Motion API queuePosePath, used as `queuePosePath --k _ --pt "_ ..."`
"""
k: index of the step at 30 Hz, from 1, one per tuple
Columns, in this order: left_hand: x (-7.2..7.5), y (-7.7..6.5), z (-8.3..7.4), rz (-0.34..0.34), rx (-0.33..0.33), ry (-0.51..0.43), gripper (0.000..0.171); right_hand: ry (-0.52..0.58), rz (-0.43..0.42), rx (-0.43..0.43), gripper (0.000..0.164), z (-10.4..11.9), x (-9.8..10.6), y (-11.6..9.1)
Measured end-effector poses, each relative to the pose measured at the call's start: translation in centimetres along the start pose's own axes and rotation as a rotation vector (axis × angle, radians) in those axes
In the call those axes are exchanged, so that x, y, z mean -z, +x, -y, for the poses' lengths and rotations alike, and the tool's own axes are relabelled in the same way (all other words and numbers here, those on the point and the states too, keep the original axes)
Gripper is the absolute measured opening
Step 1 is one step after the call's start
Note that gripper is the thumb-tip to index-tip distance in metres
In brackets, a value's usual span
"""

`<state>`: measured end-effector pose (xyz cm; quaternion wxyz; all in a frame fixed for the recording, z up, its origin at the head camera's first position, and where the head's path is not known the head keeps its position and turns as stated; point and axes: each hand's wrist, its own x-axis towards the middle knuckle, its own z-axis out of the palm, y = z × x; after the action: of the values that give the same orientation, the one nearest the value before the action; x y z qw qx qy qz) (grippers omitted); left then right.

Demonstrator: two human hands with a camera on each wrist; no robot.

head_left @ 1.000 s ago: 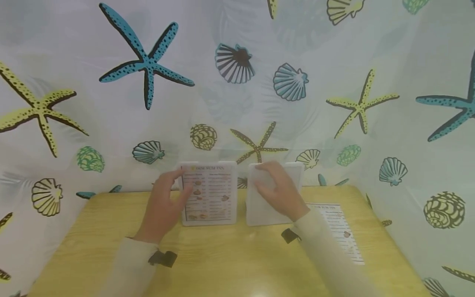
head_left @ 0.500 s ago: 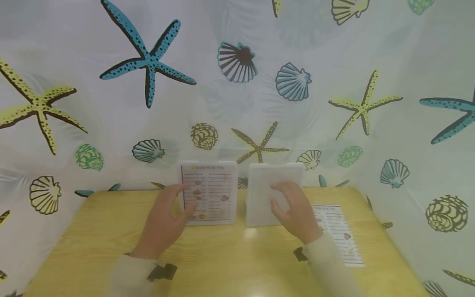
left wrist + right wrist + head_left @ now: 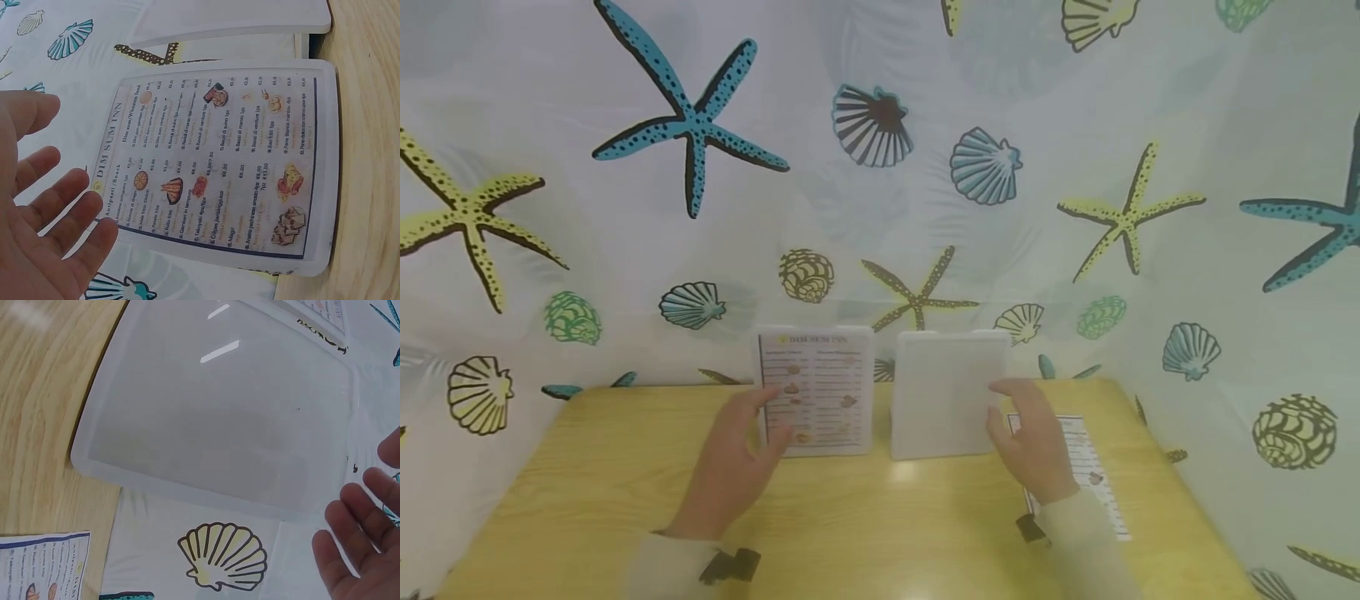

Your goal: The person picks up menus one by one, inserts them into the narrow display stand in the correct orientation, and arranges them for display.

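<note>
Two white-framed sign holders stand side by side at the back of the table. The left one, a menu holder [image 3: 820, 392], shows a printed dim sum menu, also readable in the left wrist view. The right holder [image 3: 947, 396] has a blank, pale, shiny face with no sheet visible in it. My left hand [image 3: 730, 467] is by the menu holder's left side with fingers spread and nothing held. My right hand [image 3: 1037, 442] is by the blank holder's right edge, fingers loosely bent and holding nothing. Whether either hand touches its holder, I cannot tell.
A loose menu sheet [image 3: 1093, 479] lies flat on the wooden table [image 3: 880, 533] at the right, partly hidden by my right hand. Behind the table hangs a white curtain [image 3: 880, 217] printed with starfish and shells.
My right hand has come off the blank holder's top and moved down and right to its right edge. My left hand has slid down from the menu holder's upper left corner.
</note>
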<state>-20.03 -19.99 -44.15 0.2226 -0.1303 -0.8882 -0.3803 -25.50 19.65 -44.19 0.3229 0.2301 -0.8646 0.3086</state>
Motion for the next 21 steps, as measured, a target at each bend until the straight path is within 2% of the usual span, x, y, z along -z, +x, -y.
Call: queuePosePath --k 6,10,12,15,17,19,21 --pt "-0.9 -0.5 0.2 0.025 0.011 -0.047 0.053 -0.093 -0.016 -0.077 0.029 -1.0 0.5 -0.8" --pt "-1.2 -0.6 0.3 0.030 0.002 -0.034 0.051 -0.148 0.003 -0.199 0.024 -1.3 0.9 -1.1" --pt "-1.3 -0.8 0.4 0.037 0.001 -0.021 0.050 -0.171 0.058 -0.293 0.024 -1.3 1.1 -1.3" --pt "-1.7 -1.0 0.5 0.077 0.017 -0.036 0.048 -0.189 0.193 -0.446 0.031 -1.3 1.3 -1.8" --pt "-1.9 -1.1 0.5 0.114 0.024 -0.053 0.047 -0.199 0.283 -0.518 0.035 -1.5 1.4 -2.3" --pt "-2.1 -1.1 0.5 0.146 0.031 -0.068 0.047 -0.205 0.351 -0.554 0.036 -1.7 1.5 -2.7" --pt "-2.3 -1.2 0.4 0.168 0.030 -0.076 0.046 -0.209 0.406 -0.553 0.036 -1.9 1.6 -2.9"
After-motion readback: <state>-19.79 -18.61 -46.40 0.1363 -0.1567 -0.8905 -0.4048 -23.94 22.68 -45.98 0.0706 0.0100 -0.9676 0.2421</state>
